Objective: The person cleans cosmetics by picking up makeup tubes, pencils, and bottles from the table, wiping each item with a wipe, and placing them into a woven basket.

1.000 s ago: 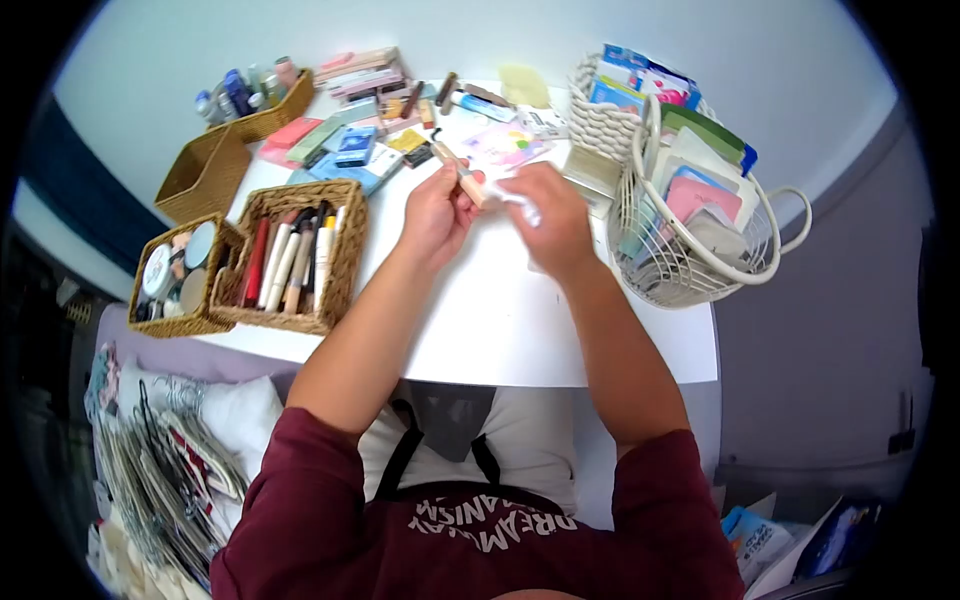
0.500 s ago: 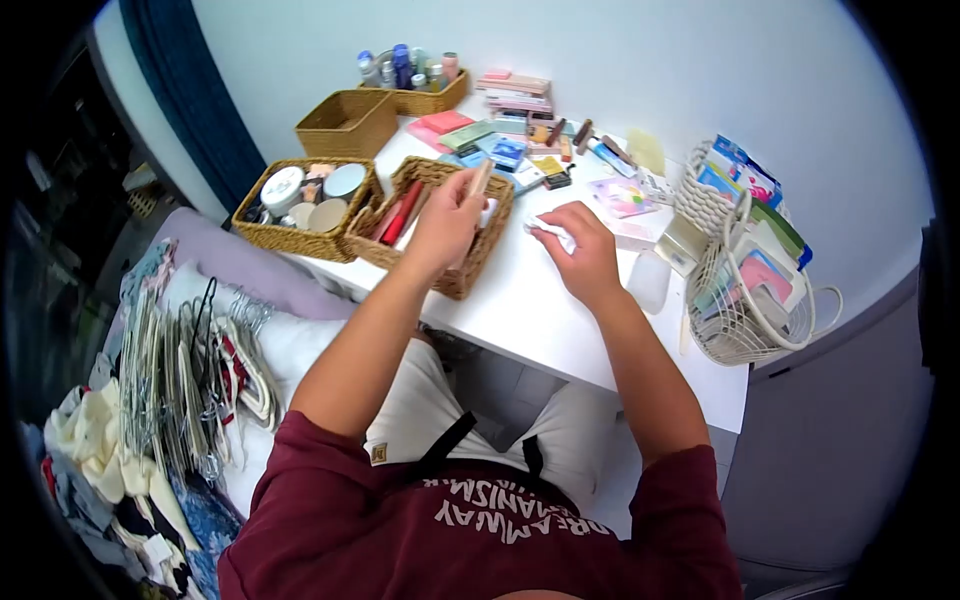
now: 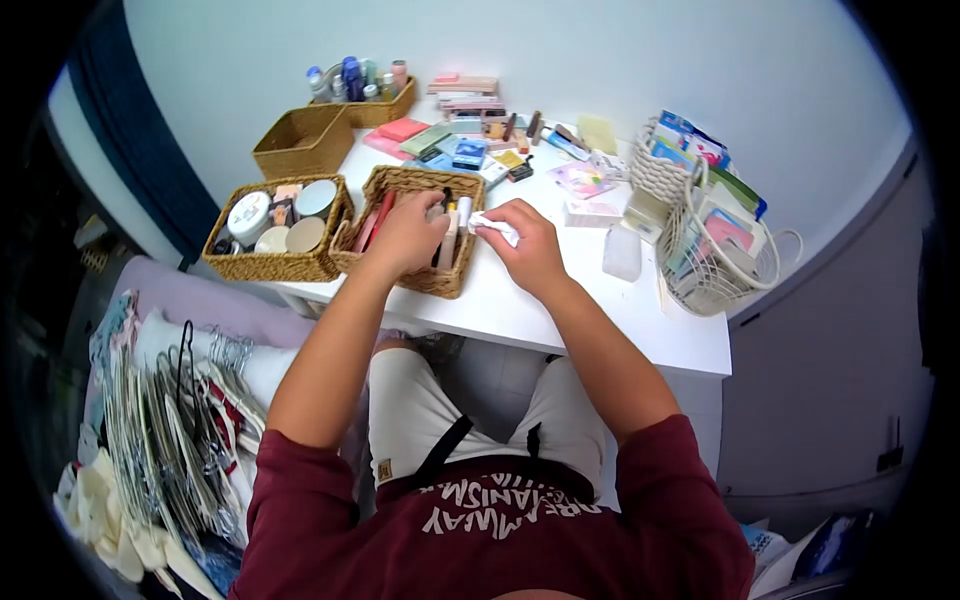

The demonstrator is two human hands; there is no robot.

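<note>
My left hand (image 3: 408, 236) reaches into the middle woven basket (image 3: 462, 278), fingers bent and slightly apart among upright cosmetic tubes; nothing shows gripped in it. A beige tube (image 3: 448, 242) stands by its fingertips, and a white-capped tube (image 3: 464, 211) stands at the basket's right side. On the left of the same basket lies a red tube (image 3: 381, 216). Just right of the basket, my right hand (image 3: 530, 248) pinches a crumpled white tissue (image 3: 497, 228) above the white table (image 3: 540, 315).
Left of this basket stands another woven basket (image 3: 270, 268) of jars. Behind are an empty woven box (image 3: 300, 140) and a bottle-filled basket (image 3: 385, 112). Cosmetic boxes (image 3: 468, 153) spread across the back. White baskets (image 3: 690, 285) and a clear container (image 3: 622, 253) stand right.
My left hand has lowered the beige tube into the middle basket and its fingers have loosened. My right hand, still pinching the tissue, has come nearer the basket. The view has shifted.
</note>
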